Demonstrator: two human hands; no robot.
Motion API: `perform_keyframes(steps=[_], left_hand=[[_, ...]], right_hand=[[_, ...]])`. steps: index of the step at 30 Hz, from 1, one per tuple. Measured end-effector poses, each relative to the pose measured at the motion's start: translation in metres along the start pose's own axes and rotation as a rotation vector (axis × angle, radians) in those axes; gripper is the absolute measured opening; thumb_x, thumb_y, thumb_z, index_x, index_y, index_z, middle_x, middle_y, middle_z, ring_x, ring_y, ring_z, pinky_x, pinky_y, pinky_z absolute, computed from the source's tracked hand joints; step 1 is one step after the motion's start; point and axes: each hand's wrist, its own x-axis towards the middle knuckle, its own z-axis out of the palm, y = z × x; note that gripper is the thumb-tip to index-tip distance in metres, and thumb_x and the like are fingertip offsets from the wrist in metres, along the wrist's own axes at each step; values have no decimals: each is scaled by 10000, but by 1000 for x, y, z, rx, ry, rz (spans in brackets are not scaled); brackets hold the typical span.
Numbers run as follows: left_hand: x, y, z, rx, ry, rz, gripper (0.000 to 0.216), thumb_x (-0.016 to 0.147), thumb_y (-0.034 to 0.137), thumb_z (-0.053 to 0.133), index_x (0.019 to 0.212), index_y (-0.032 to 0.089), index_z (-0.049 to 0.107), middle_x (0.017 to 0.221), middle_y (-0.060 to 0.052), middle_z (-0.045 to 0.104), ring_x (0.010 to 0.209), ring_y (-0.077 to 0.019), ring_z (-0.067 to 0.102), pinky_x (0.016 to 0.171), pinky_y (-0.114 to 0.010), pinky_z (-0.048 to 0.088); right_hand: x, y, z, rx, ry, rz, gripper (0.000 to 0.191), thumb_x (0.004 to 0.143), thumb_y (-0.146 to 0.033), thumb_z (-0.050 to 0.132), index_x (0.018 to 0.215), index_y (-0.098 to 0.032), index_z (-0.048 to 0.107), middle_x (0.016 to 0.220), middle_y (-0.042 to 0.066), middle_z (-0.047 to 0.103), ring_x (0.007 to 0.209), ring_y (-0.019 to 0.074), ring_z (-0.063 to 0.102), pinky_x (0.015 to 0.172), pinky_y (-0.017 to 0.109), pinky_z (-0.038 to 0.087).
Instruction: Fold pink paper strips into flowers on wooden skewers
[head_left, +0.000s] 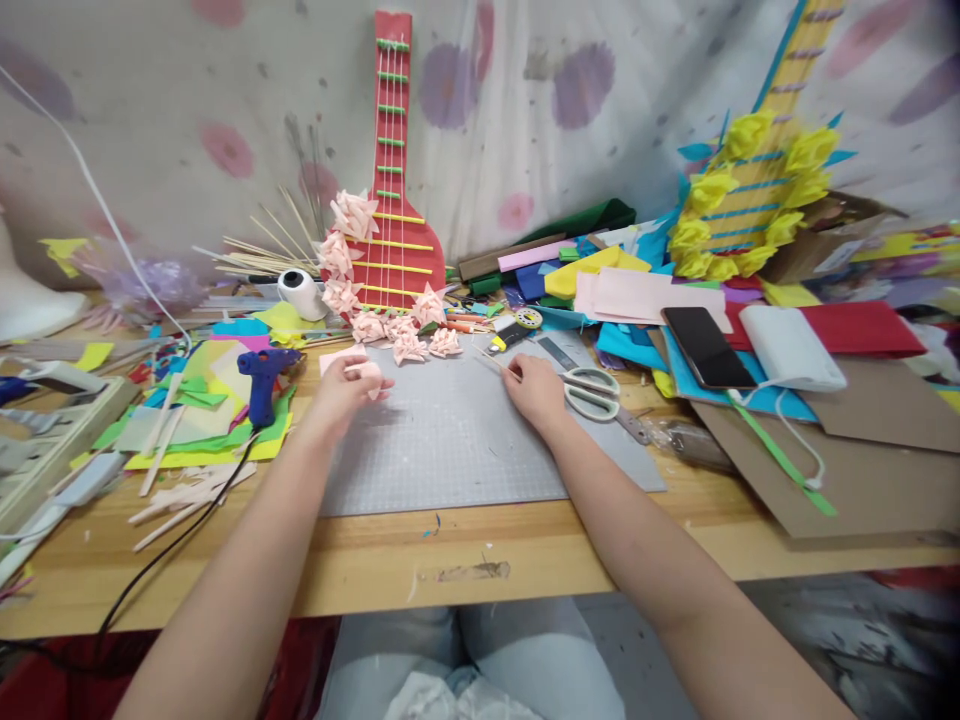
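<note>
My left hand (349, 388) is at the left side of the grey cutting mat (442, 460), its fingers curled round a small piece of pale pink paper (367, 370). More pink paper shows just behind that hand. Over the mat's right half, my right hand (536, 392) pinches a thin wooden stick (489, 358) that points away to the left. Scissors (592, 393) with pale handles lie right beside the right hand. Behind the mat a red paper lute-like instrument (390, 220) stands upright, with pink paper flowers (409, 345) around its lower edge.
A blue glue gun (262, 385) stands on the left among paper scraps, its cord running forward. A utility knife (514, 332) lies behind the mat. On the right are a phone (707, 347), a white power bank (791, 345), cardboard and a yellow-flowered instrument (750, 205).
</note>
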Motion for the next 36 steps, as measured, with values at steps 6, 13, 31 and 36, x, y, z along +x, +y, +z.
perform_keyframes(steps=[6,13,31,36], left_hand=[[-3,-27,41,-17,-110,-107,362,598,77,591,915,144,429,764,-33,589,625,-114,612,562,-223,445],[-6,-39,57,193,-178,9,456,583,144,608,984,162,391,673,4,574,584,-131,605,460,-185,372],[-13,-54,53,542,-56,423,273,688,195,541,958,198,496,855,-23,599,753,-124,569,676,-256,443],[-9,-57,52,509,-61,408,254,692,223,546,939,192,492,750,-5,583,684,-117,551,609,-240,427]], right_hand=[[-2,-5,-2,-13,173,1,186,708,-309,532,831,-169,543,891,119,553,895,261,441,777,387,328],[-15,-36,11,606,-102,-78,187,722,-318,504,865,-199,479,831,30,575,742,145,510,706,301,407],[-10,-51,29,947,-263,25,190,635,-218,519,820,-187,492,723,-16,540,703,111,527,663,254,411],[-9,-49,30,953,-252,43,198,630,-242,527,817,-186,491,716,-18,534,685,109,518,660,256,408]])
